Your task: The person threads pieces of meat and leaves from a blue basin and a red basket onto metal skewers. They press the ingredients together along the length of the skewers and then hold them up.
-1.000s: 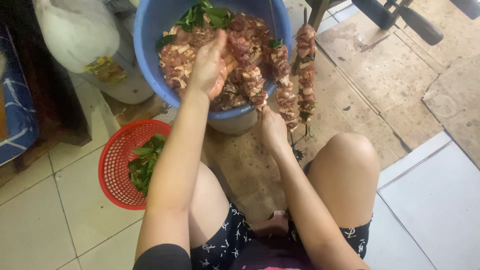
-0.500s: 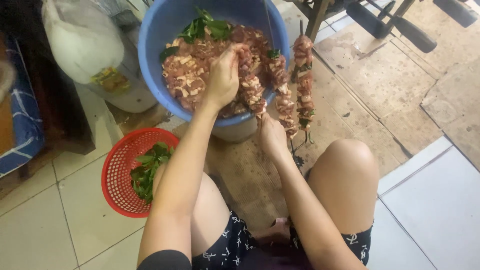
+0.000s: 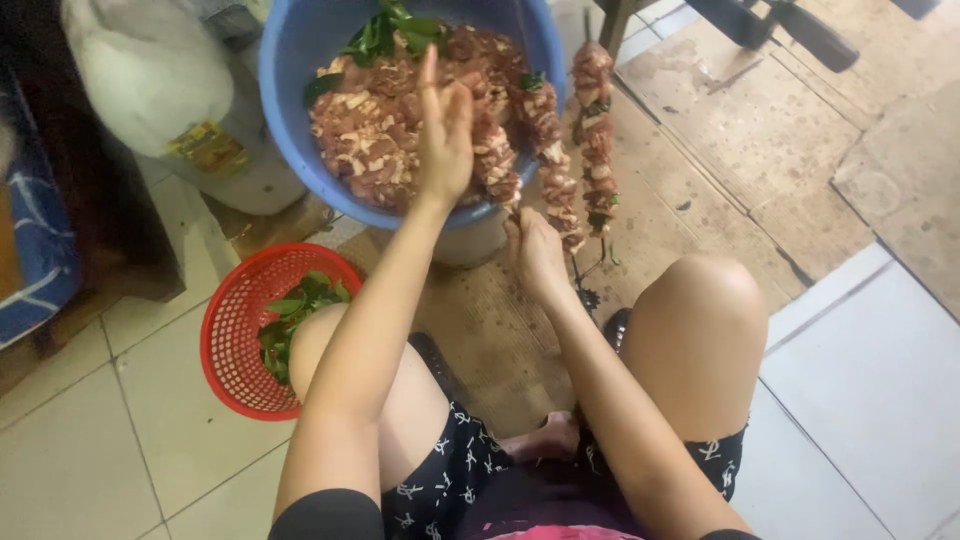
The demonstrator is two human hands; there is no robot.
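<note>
Blue plastic basin (image 3: 300,120), far centre, holds much loose marinated meat (image 3: 375,130), three loaded skewers (image 3: 545,150) at its right rim, right hand (image 3: 535,250) clenched on them, left hand (image 3: 445,130) raised, fingers loosely spread, empty.

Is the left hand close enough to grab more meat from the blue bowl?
Probably yes. The left hand is raised right over the meat in the blue bowl, with nothing between them.

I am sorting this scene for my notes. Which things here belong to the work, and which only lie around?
In use: left hand, right hand, meat skewers, blue basin of meat.
Lying about: red basket of leaves, white jug.
</note>
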